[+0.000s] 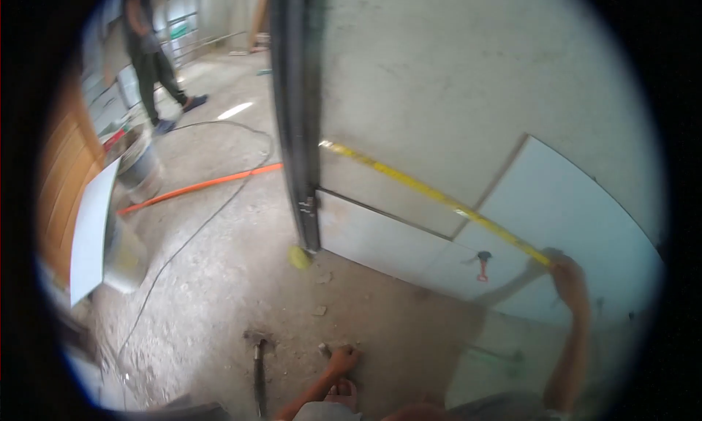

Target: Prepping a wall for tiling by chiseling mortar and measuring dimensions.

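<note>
A yellow tape measure (431,193) is stretching taut across the wall (439,70) from the dark door frame (296,114) to the right hand (567,275), barring the way along the tiles (556,201) beneath it. The left hand (342,360) is resting on the concrete floor (234,275), with a hammer (259,366) lying just beside it and rubble bits scattering nearby. Between hammer and frame the floor is lying open. Farther left, a black cable (197,231), an orange hose (197,187), a bucket (139,165) and a leaning white board (91,231) are crowding the passage.
</note>
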